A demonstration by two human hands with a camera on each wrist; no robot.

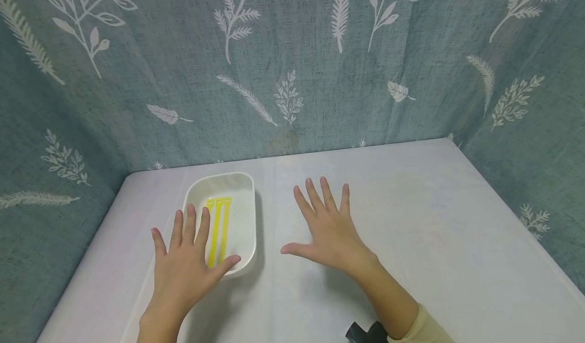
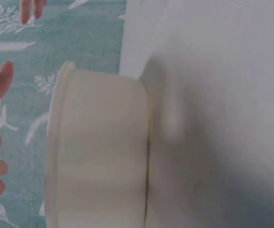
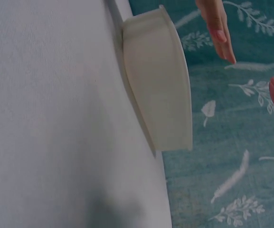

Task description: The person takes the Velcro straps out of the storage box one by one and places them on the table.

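Observation:
A white rounded tub (image 1: pixel 239 216) stands on the left part of the table, its side wall (image 2: pixel 99 147) filling much of the left wrist view. Inside lie several flat yellow strips (image 1: pixel 225 226) with wider, loop-like ends, side by side; their exact kind I cannot tell. My left hand (image 1: pixel 185 261) hovers over the tub's near left side with fingers spread, hiding part of the strips. To the right of the tub, my right hand (image 1: pixel 331 234) is held above the table, fingers spread wide and holding nothing.
A white cloth covers the table (image 1: pixel 411 221). Behind it and along both sides hangs a blue-green curtain (image 1: pixel 311 68) with white leaf prints. A black object (image 1: pixel 367 333) shows beside the right forearm at the bottom edge.

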